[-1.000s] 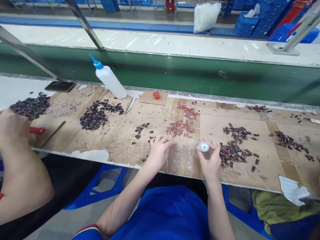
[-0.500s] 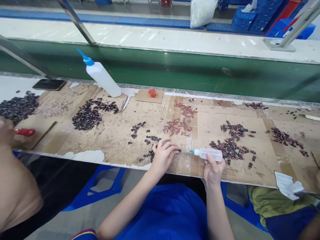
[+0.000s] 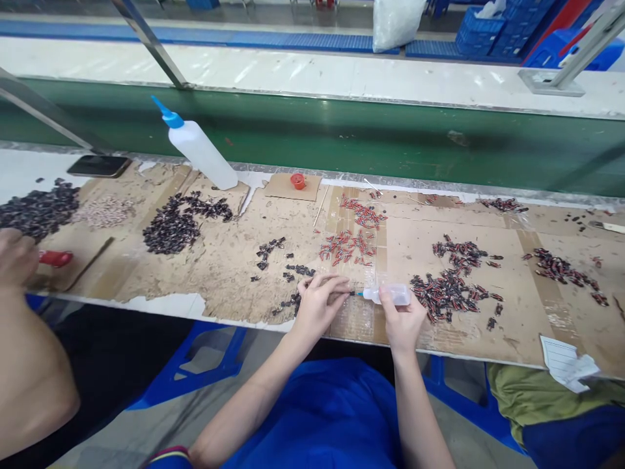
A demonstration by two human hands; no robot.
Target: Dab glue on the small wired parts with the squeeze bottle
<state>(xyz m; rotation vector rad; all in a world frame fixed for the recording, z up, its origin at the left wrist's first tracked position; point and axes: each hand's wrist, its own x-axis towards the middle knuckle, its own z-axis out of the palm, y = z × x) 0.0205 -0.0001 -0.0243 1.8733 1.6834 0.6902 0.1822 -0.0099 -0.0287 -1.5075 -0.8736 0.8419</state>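
My right hand (image 3: 404, 319) is closed around a small clear squeeze bottle (image 3: 388, 294), held sideways with its blue tip pointing left. The tip meets, or nearly meets, a small black part (image 3: 352, 293) that my left hand (image 3: 322, 299) pinches between its fingertips. Most of that part is hidden by the fingers. Loose black parts (image 3: 299, 269) lie just beyond and left of my left hand. Red parts (image 3: 346, 247) are spread farther back on the cardboard. To the right of the bottle is a heap of joined black and red parts (image 3: 446, 296).
A large white bottle with a blue nozzle (image 3: 202, 153) stands at the back, near a red cap (image 3: 297, 181). Dark heaps (image 3: 170, 225) lie left. A co-worker's hand (image 3: 17, 257) is near a red tool (image 3: 56, 258) at far left. Crumpled paper (image 3: 569, 361) hangs over the right front edge.
My right hand has moved left with the squeeze bottle, bringing its tip to the black part. My left hand stays almost where it was. The co-worker's hand has shifted slightly right.
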